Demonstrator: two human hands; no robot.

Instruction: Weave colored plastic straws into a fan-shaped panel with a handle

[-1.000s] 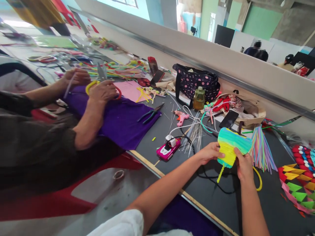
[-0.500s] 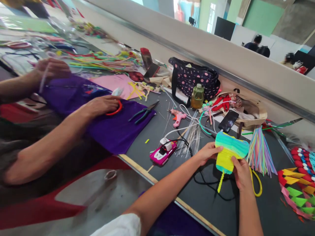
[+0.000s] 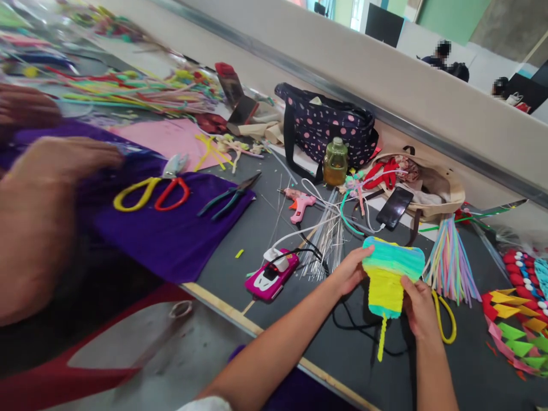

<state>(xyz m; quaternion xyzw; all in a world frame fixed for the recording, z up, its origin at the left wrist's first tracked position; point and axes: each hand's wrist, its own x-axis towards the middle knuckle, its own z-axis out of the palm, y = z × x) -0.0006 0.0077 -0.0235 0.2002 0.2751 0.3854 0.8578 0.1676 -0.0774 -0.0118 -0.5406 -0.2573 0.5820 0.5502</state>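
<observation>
Between my two hands I hold a flat pipe-cleaner craft piece, turquoise at its wide top, yellow in the middle and turquoise at the lower edge. A twisted yellow stem hangs from its bottom. My left hand grips the upper left corner, with the fingers behind it. My right hand pinches the right edge, thumb on the front. Just right of that hand lies a yellow scissor-like handle, partly hidden by it. A bundle of pastel pipe cleaners lies beyond, and a black phone on a white cable rests behind the piece.
A pink glue gun, thin clear sticks and a magenta power strip lie left of my hands. Further left, a co-worker's hand is over purple cloth holding scissors and pliers. A bottle stands behind.
The craft piece has turned slightly and faces me more squarely, still in both my hands. The co-worker's hand has let go of the scissors and moved left. My view has shifted a little right.
</observation>
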